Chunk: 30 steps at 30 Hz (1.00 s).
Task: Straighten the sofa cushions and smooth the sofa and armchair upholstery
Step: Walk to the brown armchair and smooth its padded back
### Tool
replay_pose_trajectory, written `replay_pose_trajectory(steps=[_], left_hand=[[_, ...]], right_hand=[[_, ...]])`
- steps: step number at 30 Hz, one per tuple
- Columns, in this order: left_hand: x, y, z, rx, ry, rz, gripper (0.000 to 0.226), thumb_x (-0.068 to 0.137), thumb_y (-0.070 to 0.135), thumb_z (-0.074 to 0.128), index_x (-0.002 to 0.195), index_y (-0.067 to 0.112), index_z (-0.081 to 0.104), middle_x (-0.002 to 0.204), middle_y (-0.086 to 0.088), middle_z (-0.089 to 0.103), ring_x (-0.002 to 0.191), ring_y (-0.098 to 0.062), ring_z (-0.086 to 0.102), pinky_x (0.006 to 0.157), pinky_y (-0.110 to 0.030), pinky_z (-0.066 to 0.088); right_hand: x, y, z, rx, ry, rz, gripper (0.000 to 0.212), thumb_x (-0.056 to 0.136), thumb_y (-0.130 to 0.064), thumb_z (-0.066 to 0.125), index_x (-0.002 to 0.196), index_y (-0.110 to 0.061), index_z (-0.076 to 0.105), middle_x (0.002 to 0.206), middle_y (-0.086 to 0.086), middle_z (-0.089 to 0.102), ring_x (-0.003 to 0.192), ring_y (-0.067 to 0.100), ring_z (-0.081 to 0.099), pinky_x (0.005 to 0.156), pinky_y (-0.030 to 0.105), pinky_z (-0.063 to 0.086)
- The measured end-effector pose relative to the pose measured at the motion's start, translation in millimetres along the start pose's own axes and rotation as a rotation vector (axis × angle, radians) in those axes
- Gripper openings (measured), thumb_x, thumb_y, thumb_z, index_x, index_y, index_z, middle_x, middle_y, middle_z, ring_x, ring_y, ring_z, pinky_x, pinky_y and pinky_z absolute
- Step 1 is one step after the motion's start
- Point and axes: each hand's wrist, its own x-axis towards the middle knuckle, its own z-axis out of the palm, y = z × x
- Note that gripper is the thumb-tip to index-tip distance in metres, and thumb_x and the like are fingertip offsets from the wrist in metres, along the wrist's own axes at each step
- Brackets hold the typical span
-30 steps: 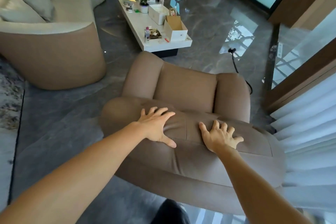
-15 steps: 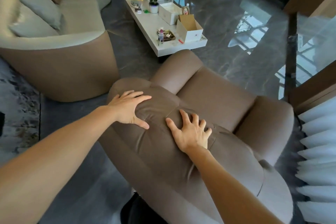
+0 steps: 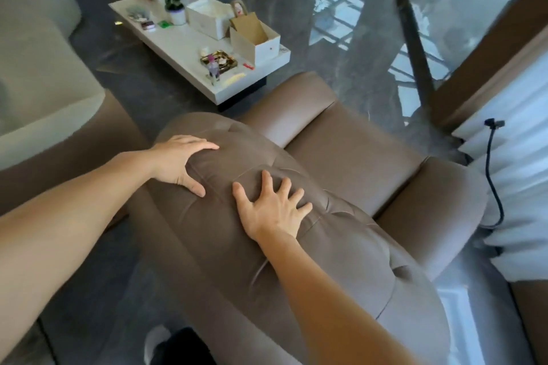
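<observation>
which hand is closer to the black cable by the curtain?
Right. The right hand is pressed flat mid-backrest of the armchair, on the side toward the black cable. The left hand grips the backrest's far corner, farther away.

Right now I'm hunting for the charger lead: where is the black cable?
In the head view, the black cable hangs at the right, against the white curtain, just beyond the armchair's far armrest.
</observation>
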Motion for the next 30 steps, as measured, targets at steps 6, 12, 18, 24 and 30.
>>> replay_pose_trajectory(steps=[6, 12, 18, 24, 30], left_hand=[[51, -43, -45, 0.192, -0.017, 0.124, 0.122, 0.028, 0.099, 0.055, 0.136, 0.057, 0.016, 0.151, 0.006, 0.024, 0.137, -0.031, 0.02, 0.103, -0.063, 0.026], [76, -84, -67, 0.271, -0.056, 0.218, 0.123, 0.029, 0.1, 0.051, 0.137, 0.054, 0.015, 0.149, 0.004, 0.022, 0.135, -0.035, 0.02, 0.101, -0.062, 0.026], [79, -125, -62, 0.258, -0.058, 0.275, 0.126, 0.028, 0.102, 0.045, 0.14, 0.056, 0.009, 0.157, 0.007, 0.014, 0.141, -0.033, 0.015, 0.104, -0.065, 0.023], [72, -130, -69, 0.239, -0.107, 0.319, 0.133, 0.038, 0.096, 0.051, 0.15, 0.042, 0.006, 0.163, -0.001, 0.004, 0.147, -0.03, 0.002, 0.117, -0.056, 0.014], [56, -116, -61, 0.186, -0.021, 0.303, 0.091, 0.078, 0.072, 0.055, 0.151, 0.035, 0.015, 0.161, -0.01, 0.009, 0.146, -0.037, 0.003, 0.118, -0.05, 0.012]], right_hand=[[28, -58, 7, 0.012, 0.096, 0.11, 0.092, 0.072, -0.091, 0.009, 0.146, -0.041, 0.03, 0.153, 0.009, 0.034, 0.141, 0.044, 0.019, 0.111, 0.067, 0.009], [35, -106, 23, -0.022, 0.154, 0.212, 0.086, 0.077, -0.087, 0.009, 0.146, -0.042, 0.03, 0.153, 0.007, 0.037, 0.139, 0.041, 0.027, 0.112, 0.063, 0.016], [4, -134, 53, -0.051, 0.148, 0.189, 0.074, 0.086, -0.076, 0.009, 0.151, -0.041, 0.019, 0.161, 0.006, 0.024, 0.145, 0.037, 0.016, 0.117, 0.059, 0.012], [-71, -119, 72, -0.129, 0.168, 0.296, 0.076, 0.083, -0.081, 0.004, 0.151, -0.049, 0.001, 0.165, 0.0, 0.01, 0.151, 0.033, 0.003, 0.118, 0.062, 0.003], [-108, -114, 66, -0.128, 0.161, 0.428, 0.067, 0.091, -0.073, 0.016, 0.151, -0.049, -0.003, 0.166, 0.0, 0.002, 0.151, 0.035, -0.004, 0.116, 0.066, 0.008]])
